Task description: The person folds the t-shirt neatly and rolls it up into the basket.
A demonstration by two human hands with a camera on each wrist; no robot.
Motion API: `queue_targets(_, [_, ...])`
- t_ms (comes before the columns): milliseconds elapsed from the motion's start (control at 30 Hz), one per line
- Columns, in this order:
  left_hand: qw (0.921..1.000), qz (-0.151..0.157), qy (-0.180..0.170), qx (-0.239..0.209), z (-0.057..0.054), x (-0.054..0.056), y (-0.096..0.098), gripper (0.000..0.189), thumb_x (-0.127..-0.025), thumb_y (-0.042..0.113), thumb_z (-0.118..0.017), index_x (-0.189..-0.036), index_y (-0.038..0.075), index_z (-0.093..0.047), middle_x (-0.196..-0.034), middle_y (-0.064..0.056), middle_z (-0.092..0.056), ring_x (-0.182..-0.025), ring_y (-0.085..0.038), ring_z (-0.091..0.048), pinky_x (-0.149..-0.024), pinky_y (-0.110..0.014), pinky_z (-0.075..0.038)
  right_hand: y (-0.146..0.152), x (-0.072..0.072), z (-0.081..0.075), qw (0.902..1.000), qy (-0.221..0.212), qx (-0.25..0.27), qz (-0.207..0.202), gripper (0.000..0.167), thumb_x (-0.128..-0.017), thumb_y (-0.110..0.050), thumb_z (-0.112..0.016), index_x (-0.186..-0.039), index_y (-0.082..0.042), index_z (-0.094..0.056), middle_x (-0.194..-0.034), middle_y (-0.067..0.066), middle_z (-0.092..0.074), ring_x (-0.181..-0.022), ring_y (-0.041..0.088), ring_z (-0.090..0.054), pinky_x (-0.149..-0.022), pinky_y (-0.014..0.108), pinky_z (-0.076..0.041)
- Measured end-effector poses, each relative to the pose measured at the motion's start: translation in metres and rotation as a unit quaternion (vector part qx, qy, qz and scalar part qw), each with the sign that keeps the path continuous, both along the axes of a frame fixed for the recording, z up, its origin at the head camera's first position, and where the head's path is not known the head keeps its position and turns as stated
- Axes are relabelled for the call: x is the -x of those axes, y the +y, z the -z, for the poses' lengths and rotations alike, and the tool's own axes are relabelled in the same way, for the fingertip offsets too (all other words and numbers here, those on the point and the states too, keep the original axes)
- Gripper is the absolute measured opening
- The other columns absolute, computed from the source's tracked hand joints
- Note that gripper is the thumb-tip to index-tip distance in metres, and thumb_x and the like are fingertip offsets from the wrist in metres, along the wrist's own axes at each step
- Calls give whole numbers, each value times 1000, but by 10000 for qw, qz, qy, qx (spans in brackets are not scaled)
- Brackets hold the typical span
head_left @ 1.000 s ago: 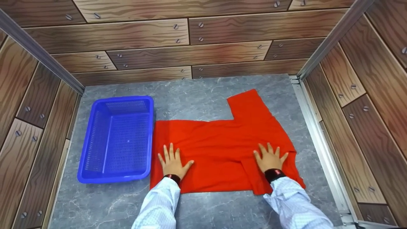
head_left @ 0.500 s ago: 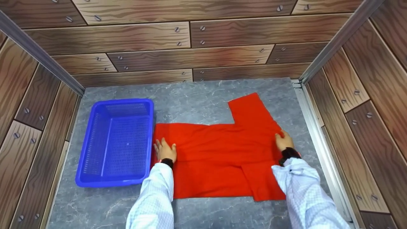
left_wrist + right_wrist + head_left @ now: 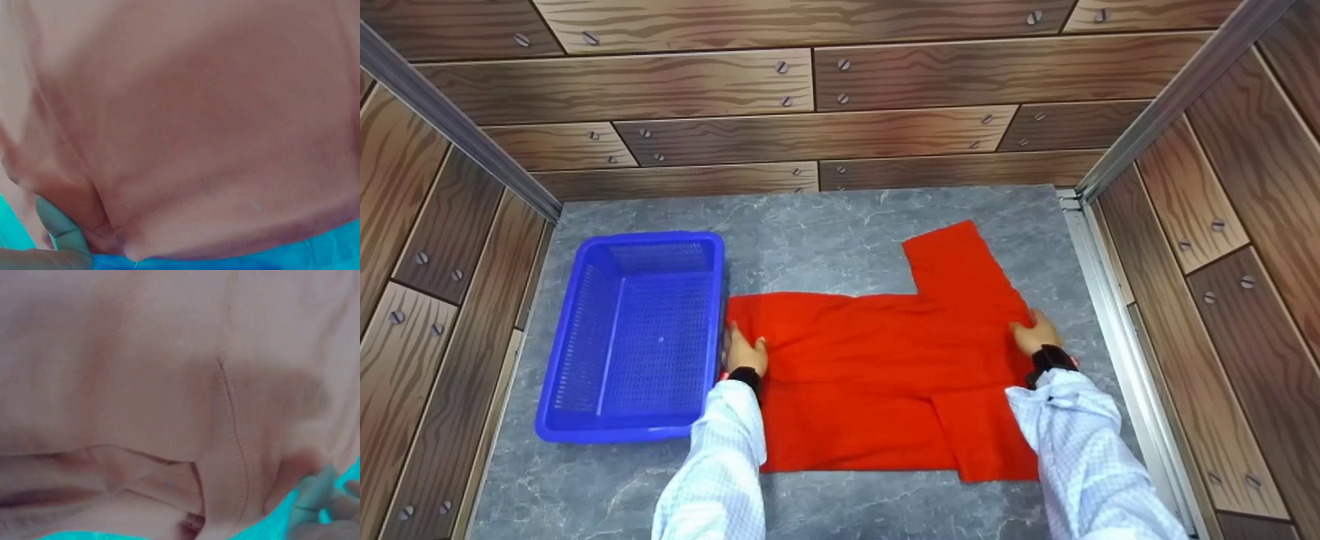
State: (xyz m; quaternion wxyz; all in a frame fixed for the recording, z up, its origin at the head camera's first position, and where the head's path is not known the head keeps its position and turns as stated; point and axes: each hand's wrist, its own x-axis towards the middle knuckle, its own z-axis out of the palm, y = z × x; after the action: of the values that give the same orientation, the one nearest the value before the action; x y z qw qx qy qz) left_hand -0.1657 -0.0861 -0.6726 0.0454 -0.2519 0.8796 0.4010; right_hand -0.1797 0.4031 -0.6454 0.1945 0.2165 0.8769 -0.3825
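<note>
A red T-shirt point(image 3: 855, 360) lies spread out sideways on the grey floor, its hem toward the basket and its neck end to the right. My left hand point(image 3: 747, 355) grips the hem edge near the basket's right rim. In the left wrist view, the thumb of that hand point(image 3: 62, 228) presses on the hem, where the fabric bunches into creases. At the opposite end my right hand point(image 3: 1035, 334) pinches the shoulder edge beside the neck. Fingertips of the right hand point(image 3: 315, 506) meet the fabric's edge in the right wrist view, beside a stitched seam.
Left of the shirt stands a blue perforated plastic basket point(image 3: 660, 433) with nothing in it, close beside my left hand. Wood-patterned walls point(image 3: 735, 82) enclose the marbled grey floor point(image 3: 825, 225) at the back and both sides. A metal rail point(image 3: 1117, 315) runs along the right.
Both hands lay flat with spread fingers on the shirt. The left has since moved left to the hem, the right outward to the shoulder edge, and each has taken hold there.
</note>
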Motion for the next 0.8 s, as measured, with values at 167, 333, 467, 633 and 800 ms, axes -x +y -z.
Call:
queue_targets(167, [9993,-85,262,-241,2,4,-5,68,-92,5,-58,-150,-7,-26,-151,-32,-34,-142,-44,-33,-119,-47,-26,-9,5,-6,9996,200,-96,160,65,-99,-32,-46,-150,4,-29,-148,30,-41,-135,43,-41,-113,46,-34])
queue_targets(333, [9972,-212,390,-603,-2,11,-6,71,-90,1,-58,-153,-1,-24,-152,-30,-35,-143,-41,-33,-120,-45,-25,-20,9,-18,9973,341,454,460,59,-101,-17,-43,-150,8,-24,-147,35,-37,-134,45,-43,-107,41,-44])
queue_targets(467, [9942,-300,552,-868,-6,17,-5,73,-89,0,-59,-153,-1,-23,-146,-31,-41,-139,-41,-38,-118,-46,-28,-25,17,-18,9785,535,1642,1130,62,-102,-12,-43,-155,2,-14,-153,32,-31,-134,40,-43,-96,26,-52])
queue_targets(633, [9945,-116,609,-842,-7,19,-4,66,-88,3,-62,-147,-5,-33,-110,-29,-59,-108,-41,-56,-102,-48,-42,-33,26,-21,9540,720,2427,1608,61,-102,-8,-42,-157,-4,-15,-155,28,-30,-132,27,-44,-108,31,-45])
queue_targets(800, [9970,317,653,-286,-10,16,-3,41,-91,10,-62,-130,-3,-57,-104,-27,-68,-99,-41,-64,-94,-49,-47,-42,28,-22,9730,1019,1608,1303,56,-99,-11,-46,-152,0,-29,-143,29,-47,-107,12,-55,-94,22,-48])
